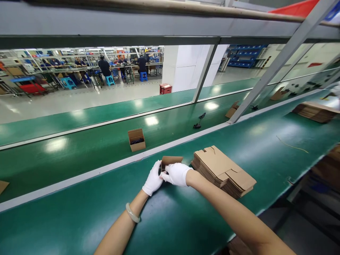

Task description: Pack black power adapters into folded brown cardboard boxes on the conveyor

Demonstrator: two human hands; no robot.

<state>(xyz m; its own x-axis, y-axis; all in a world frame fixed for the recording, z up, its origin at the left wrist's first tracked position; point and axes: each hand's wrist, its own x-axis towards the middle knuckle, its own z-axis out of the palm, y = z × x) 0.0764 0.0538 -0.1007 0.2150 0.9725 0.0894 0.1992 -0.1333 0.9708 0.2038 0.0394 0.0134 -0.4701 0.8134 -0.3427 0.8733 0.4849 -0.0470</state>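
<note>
In front of me on the green bench, both my hands, in white gloves, are at a small brown cardboard box with its lid flap raised. My left hand is closed around the box's left side, next to a small dark part whose kind I cannot make out. Curled over the front of the box is my right hand, its fingertips close to those of the left. The gloves hide most of the box and its contents. To the right of my right hand lies a stack of flattened cardboard boxes.
Beyond a pale rail runs a green conveyor belt. On it are an open box with a dark cable inside and a black cabled device. Another cardboard stack sits far right. A slanted metal post rises ahead. People sit at distant benches.
</note>
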